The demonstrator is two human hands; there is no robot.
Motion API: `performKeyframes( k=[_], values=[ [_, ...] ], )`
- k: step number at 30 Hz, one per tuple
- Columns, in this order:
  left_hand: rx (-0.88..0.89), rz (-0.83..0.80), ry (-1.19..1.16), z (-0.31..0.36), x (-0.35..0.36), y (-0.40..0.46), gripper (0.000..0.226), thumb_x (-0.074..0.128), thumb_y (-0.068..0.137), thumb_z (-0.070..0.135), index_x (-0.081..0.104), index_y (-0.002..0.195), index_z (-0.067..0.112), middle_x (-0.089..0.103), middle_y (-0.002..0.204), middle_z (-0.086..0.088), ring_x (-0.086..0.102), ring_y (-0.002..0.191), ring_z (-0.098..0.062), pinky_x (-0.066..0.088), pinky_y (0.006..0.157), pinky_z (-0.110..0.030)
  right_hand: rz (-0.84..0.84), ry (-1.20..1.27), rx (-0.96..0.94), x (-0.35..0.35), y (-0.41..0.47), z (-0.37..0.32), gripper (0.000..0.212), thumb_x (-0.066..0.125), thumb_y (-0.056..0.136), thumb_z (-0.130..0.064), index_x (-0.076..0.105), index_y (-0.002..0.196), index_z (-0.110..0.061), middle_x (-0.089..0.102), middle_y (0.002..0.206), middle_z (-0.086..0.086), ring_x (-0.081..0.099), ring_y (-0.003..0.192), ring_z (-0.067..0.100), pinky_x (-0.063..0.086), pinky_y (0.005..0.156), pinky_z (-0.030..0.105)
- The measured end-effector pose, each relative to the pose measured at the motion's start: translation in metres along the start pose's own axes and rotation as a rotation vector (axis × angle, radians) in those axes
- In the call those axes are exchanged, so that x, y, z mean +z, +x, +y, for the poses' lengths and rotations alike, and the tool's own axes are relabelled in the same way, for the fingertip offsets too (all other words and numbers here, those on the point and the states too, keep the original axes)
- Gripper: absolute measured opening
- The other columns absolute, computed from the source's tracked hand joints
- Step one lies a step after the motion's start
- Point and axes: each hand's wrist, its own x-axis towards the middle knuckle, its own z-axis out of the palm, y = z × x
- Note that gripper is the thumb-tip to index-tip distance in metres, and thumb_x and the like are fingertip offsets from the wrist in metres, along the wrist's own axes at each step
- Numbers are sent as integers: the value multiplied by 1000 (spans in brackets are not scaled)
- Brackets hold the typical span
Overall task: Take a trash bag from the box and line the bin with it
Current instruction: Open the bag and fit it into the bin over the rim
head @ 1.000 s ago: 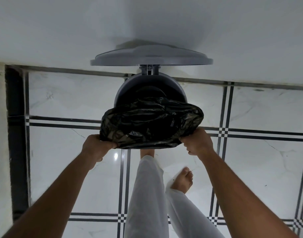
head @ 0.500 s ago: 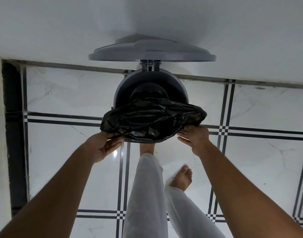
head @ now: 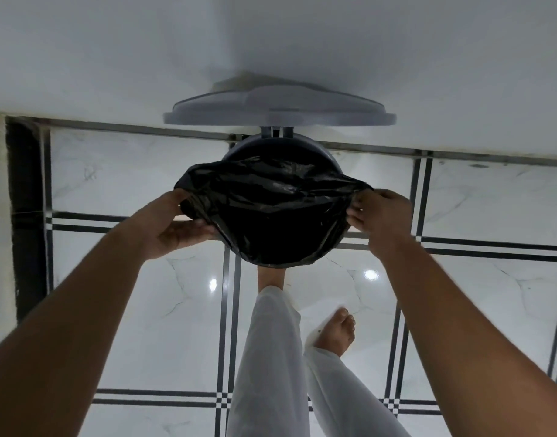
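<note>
White marble floor tiles (head: 144, 310) surround the bin (head: 329, 159), where the trash bag (head: 271, 212) already covers the near rim, both the left hand (head: 173, 230) and right hand (head: 379, 212) pinching its edges, while the far rim seems not yet covered.

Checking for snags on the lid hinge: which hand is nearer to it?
Right, slightly. The right hand pinches the bag edge below-right of the hinge; the left hand holds the bag's edge lower and farther left.

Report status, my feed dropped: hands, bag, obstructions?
Left hand and right hand both grip black trash bag, stretched over bin mouth. Lid up. Nothing blocking.
</note>
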Motion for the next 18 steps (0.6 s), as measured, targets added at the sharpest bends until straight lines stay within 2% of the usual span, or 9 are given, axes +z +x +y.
performKeyframes(
  k=[2, 4, 6, 8, 10, 13, 14, 16, 18],
  values=[
    [30, 57, 60, 10, 3, 5, 16, 71, 103, 23, 69, 104, 6, 67, 98, -14, 82, 73, -26, 71, 74, -45, -37, 61, 4, 4, 3, -7, 9, 71, 99, 3, 74, 100, -5, 82, 90, 15, 85, 79, 27, 70, 78, 37],
    [59, 122, 63, 19, 5, 12, 19, 77, 101, 26, 70, 106, 9, 69, 94, -10, 80, 61, -17, 70, 62, -34, -46, 53, -37, 9, 8, -8, 16, 74, 98, 2, 74, 111, -7, 84, 94, 16, 86, 87, 28, 71, 84, 39],
    [75, 161, 59, 28, 7, 17, 16, 76, 102, 20, 71, 111, 8, 76, 93, -11, 80, 60, -15, 66, 56, -28, -27, 22, -58, 13, 11, -6, 23, 73, 96, 0, 76, 115, -11, 84, 87, 12, 86, 89, 29, 71, 88, 42],
    [85, 177, 83, 33, 10, 19, 12, 74, 103, 13, 73, 112, 5, 83, 83, -12, 82, 63, -15, 65, 55, -25, -4, -39, -100, 15, 10, -2, 20, 74, 92, -8, 77, 109, -18, 84, 80, 5, 86, 88, 29, 71, 88, 45],
    [103, 191, 133, 37, 14, 20, 11, 75, 102, 11, 74, 111, 5, 84, 79, -11, 83, 67, -16, 66, 59, -24, 15, -71, -139, 17, 6, -1, 19, 76, 86, -15, 78, 102, -25, 84, 88, 2, 85, 87, 25, 71, 89, 45],
    [127, 187, 190, 36, 18, 21, 18, 78, 101, 21, 77, 114, 10, 86, 98, -12, 83, 87, -18, 65, 72, -24, 15, -109, -194, 19, 2, 3, 27, 75, 85, -15, 79, 108, -29, 84, 99, -4, 81, 94, 18, 68, 97, 42],
    [135, 183, 191, 36, 18, 21, 21, 80, 99, 27, 79, 115, 13, 86, 101, -11, 83, 90, -17, 61, 72, -24, 8, -136, -216, 19, 0, 3, 28, 75, 87, -18, 79, 113, -29, 83, 101, -8, 80, 97, 16, 66, 99, 40],
    [141, 177, 175, 35, 19, 19, 28, 87, 93, 40, 82, 109, 19, 86, 94, -5, 78, 79, -15, 54, 65, -23, -19, -148, -240, 20, 0, 4, 31, 79, 89, -30, 78, 120, -30, 83, 104, -11, 79, 102, 13, 64, 102, 40],
    [145, 193, 157, 36, 19, 19, 29, 91, 88, 41, 80, 101, 17, 78, 82, -2, 64, 64, -13, 51, 59, -23, -36, -133, -239, 22, 1, 2, 40, 82, 85, -48, 76, 121, -31, 83, 106, -12, 79, 104, 14, 64, 103, 43]
  ],
)
